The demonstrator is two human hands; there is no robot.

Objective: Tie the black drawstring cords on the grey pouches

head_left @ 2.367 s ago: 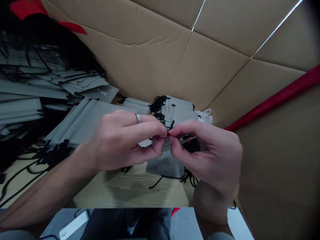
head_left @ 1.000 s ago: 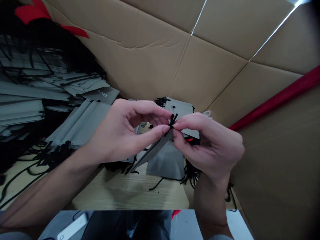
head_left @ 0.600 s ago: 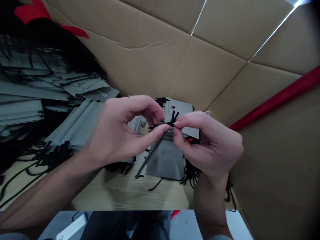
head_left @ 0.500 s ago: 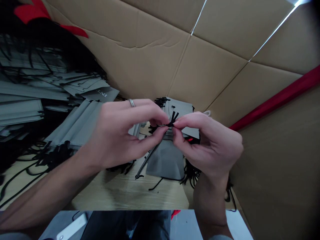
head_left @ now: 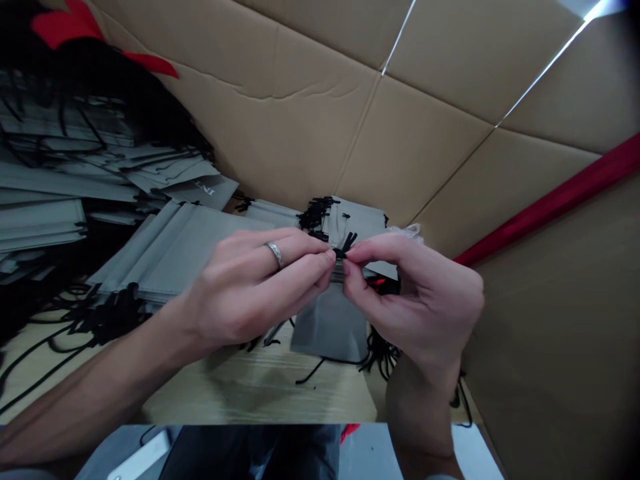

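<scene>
Both hands meet above the table in the middle of the view, fingertips almost touching. A small black cord (head_left: 341, 253) with two short ends sticking up is pinched between them. My left hand (head_left: 265, 283), with a ring, is closed at its left side. My right hand (head_left: 417, 287) pinches it from the right between thumb and forefinger. Below the hands a grey pouch (head_left: 330, 327) lies flat on the wooden table (head_left: 280, 393). Part of a grey pouch or strip shows beneath my left hand, mostly hidden.
Piles of grey pouches (head_left: 185, 247) with black cords fill the left side. Another stack (head_left: 355, 217) stands behind the hands. Cardboard walls (head_left: 300, 133) rise behind and at the right, with a red strap (head_left: 550, 207). Black cord ends (head_left: 383, 353) hang right of the flat pouch.
My left hand has turned and its fingers have folded together, back now upward. The grey strip below it is more hidden. My right hand has barely moved.
</scene>
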